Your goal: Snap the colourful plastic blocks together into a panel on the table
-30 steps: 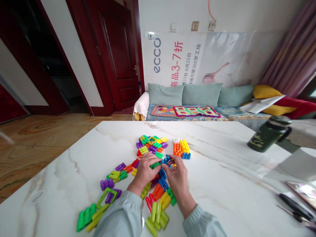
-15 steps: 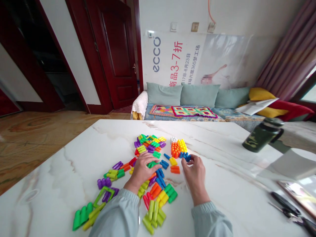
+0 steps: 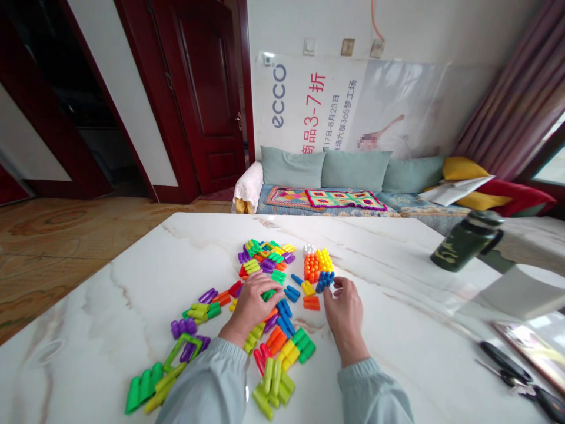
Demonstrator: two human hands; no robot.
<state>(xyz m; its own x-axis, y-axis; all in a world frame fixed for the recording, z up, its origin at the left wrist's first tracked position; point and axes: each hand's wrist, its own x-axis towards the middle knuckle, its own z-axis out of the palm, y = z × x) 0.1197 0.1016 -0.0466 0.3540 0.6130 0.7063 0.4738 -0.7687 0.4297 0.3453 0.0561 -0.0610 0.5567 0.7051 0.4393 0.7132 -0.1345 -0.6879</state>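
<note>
My right hand (image 3: pixel 345 306) is beside a blue bumpy plastic block group (image 3: pixel 325 281), thumb and fingers apart, with nothing visible between them. The blue group sits against an orange bumpy block (image 3: pixel 311 268) and a yellow one (image 3: pixel 325 259); a small white one (image 3: pixel 308 249) is behind. My left hand (image 3: pixel 253 303) rests over the loose blocks, its fingers curved and parted from the thumb. A green block (image 3: pixel 268 294) shows in that gap, apparently lying on the table. A yellow block (image 3: pixel 308 288) and an orange block (image 3: pixel 311 302) lie between my hands.
Loose plastic blocks in several colours spread over the white marbled table (image 3: pixel 375 247), including a green piece (image 3: pixel 145 387) at front left. At right are a dark green bottle (image 3: pixel 468 241), black-handled scissors (image 3: pixel 505 362) and a framed sheet. A sofa stands beyond.
The blue block group has turned and shifted slightly left, against the orange and yellow blocks. My right hand's fingers have come off it. The left hand stays nearly in place.
</note>
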